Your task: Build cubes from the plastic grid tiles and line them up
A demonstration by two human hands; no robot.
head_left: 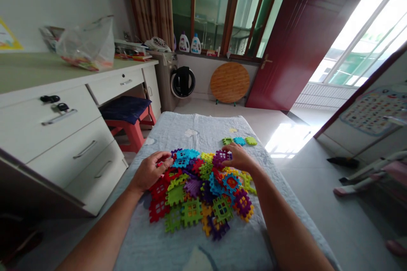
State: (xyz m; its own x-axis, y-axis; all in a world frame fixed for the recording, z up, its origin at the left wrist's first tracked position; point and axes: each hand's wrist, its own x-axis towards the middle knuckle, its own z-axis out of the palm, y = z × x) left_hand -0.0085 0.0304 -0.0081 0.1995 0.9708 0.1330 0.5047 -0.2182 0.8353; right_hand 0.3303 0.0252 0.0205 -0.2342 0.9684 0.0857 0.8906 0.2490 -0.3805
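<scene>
A heap of toothed plastic building tiles [193, 187] in red, green, purple, blue and yellow lies on the cloth-covered surface. At the heap's far right side my right hand [239, 157] is closed on a purple window-shaped tile [219, 159], tilted above the others. My left hand [154, 170] rests against the far left side, fingers loosely curved, with a gap between thumb and fingers. Its fingertips are beside a blue window tile [181, 160] and red tiles [158, 208]. Beyond my right hand, a green tile [227, 140], a blue tile [239, 141] and a lime tile [251, 141] lie in a row.
A pale patterned cloth [190, 129] covers the surface. To the left are a white desk [121, 79] with a plastic bag [90, 46] and a red stool [135, 129]. A washing machine [165, 78], a round wooden board [229, 82] and a red door [286, 51] stand beyond.
</scene>
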